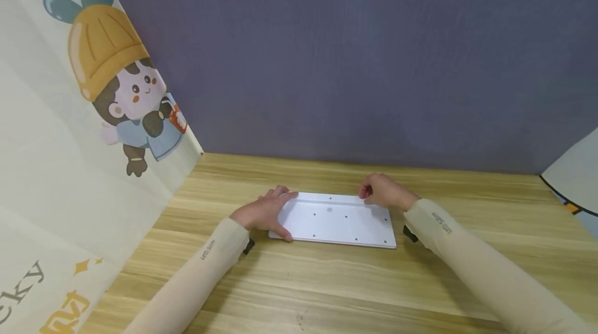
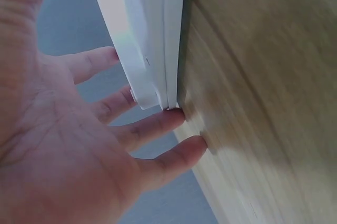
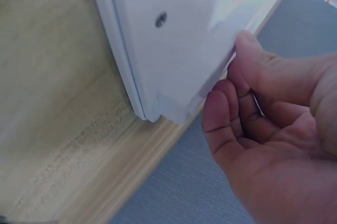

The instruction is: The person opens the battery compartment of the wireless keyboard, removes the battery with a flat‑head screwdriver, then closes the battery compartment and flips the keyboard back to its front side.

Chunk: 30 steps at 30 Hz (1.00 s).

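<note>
A white, flat, rectangular slab (image 1: 334,225) with several small screws and a raised strip along its far edge lies on the wooden table. It looks like a keyboard lying underside up. Around its left end my left hand (image 1: 263,213) spreads, thumb at the near edge and index finger at the far one. The left wrist view shows those fingers (image 2: 158,129) fairly straight, touching the slab's edge and the tabletop. At the far edge, right of the middle, my right hand (image 1: 383,191) has curled fingers; in the right wrist view the thumb and index finger pinch the raised strip (image 3: 210,84).
The wood-grain table (image 1: 299,287) runs back to a dark blue-grey panel (image 1: 355,64). On the left stands a pale wall (image 1: 51,168) with a cartoon figure. Another pale printed panel (image 1: 579,168) borders the right side.
</note>
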Motion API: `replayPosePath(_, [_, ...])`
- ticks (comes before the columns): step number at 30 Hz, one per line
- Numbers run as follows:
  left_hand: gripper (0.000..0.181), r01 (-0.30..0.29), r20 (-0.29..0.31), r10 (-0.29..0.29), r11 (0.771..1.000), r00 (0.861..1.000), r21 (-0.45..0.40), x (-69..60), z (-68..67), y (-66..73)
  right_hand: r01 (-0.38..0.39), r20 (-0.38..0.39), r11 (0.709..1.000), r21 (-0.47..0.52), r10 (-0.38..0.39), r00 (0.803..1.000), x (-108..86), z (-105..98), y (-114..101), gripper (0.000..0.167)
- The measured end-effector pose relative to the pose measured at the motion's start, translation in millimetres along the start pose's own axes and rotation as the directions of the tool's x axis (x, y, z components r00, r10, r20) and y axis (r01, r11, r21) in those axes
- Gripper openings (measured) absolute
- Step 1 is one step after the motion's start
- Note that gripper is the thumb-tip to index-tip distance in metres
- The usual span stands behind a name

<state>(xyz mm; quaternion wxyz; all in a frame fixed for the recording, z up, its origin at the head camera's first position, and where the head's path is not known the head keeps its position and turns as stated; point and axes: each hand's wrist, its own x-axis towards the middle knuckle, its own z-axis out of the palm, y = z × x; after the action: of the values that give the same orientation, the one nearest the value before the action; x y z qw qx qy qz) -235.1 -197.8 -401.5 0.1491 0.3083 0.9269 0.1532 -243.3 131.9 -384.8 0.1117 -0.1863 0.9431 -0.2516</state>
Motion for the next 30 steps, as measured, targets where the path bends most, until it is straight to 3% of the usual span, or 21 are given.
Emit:
replayPosePath(8, [0.112, 0.024, 0.002, -0.024, 1.0, 1.0, 0.005, -1.2, -1.1, -2.8, 0.011, 0.103, 0.996, -0.084, -0.002, 0.995, 10.9, -5, -7, 0.011])
replayPosePath(12, [0.112, 0.031, 0.008, -0.031, 0.999, 0.999, -0.009, -3.0, -1.2, -5.3, -0.021, 0.147, 0.995, -0.102, 0.036, 0.988, 16.3, -6, -11, 0.011])
replayPosePath(24, [0.111, 0.007, -0.01, -0.007, 1.0, 1.0, -0.029, -4.2, 5.5, -2.4, -0.008, 0.187, 0.998, -0.06, 0.019, 0.982, 12.3, -6, -3, 0.011])
replayPosePath(30, [0.111, -0.003, -0.012, 0.003, 1.0, 1.0, -0.003, -2.6, 5.5, 0.6, 0.004, 0.163, 1.0, -0.013, -0.002, 0.987, 6.3, -9, 2, 0.013])
